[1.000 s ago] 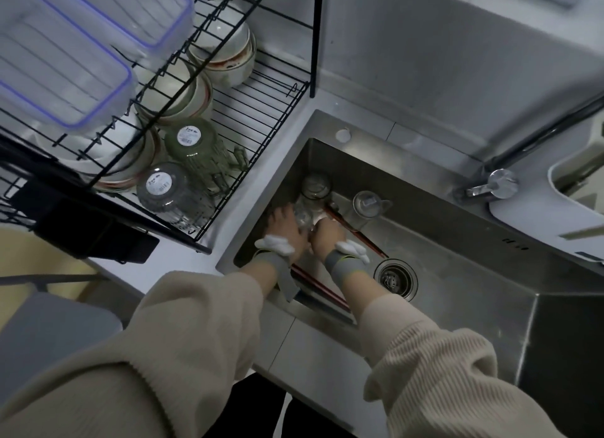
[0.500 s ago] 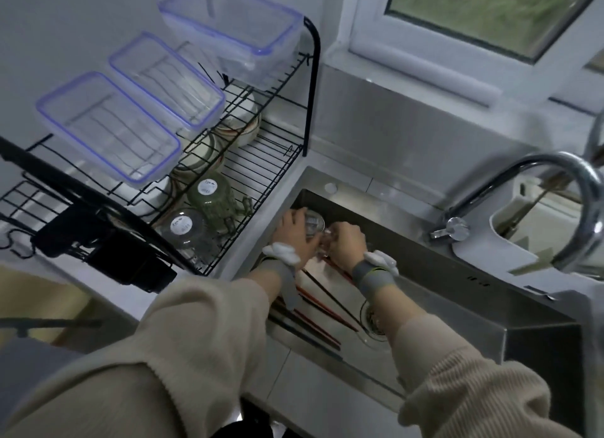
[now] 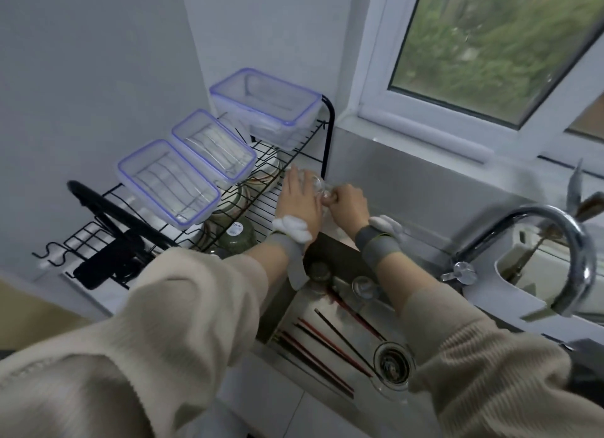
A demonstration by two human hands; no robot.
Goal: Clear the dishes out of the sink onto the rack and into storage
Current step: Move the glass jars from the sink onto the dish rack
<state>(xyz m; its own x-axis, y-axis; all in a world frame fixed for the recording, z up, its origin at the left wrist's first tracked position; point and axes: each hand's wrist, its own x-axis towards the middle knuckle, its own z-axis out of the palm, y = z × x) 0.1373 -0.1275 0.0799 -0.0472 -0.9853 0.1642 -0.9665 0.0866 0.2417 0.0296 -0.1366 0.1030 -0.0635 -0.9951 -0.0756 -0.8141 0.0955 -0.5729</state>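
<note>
Both hands hold a clear glass (image 3: 315, 184) above the right end of the black wire rack (image 3: 261, 205), near its corner post. My left hand (image 3: 299, 202) wraps the glass from the left; my right hand (image 3: 348, 204) pinches its right end. In the steel sink (image 3: 327, 349) below lie several red and black chopsticks (image 3: 330, 343) and two more clear glasses (image 3: 364, 285), one (image 3: 318, 271) partly behind my left wrist. On the rack's lower tier stand upturned green glasses (image 3: 237, 235) and bowls (image 3: 266, 173).
Three clear plastic boxes with blue rims (image 3: 209, 153) sit on the rack's top tier. A chrome faucet (image 3: 539, 241) arches over the sink's right side, its handle (image 3: 461, 272) at the back rim. A drain (image 3: 392, 362) sits in the sink floor. A window (image 3: 490, 45) is behind.
Both hands lifted the glass out of the sink and carried it up and left to the rack's right end. The camera tilted up, bringing the window into view.
</note>
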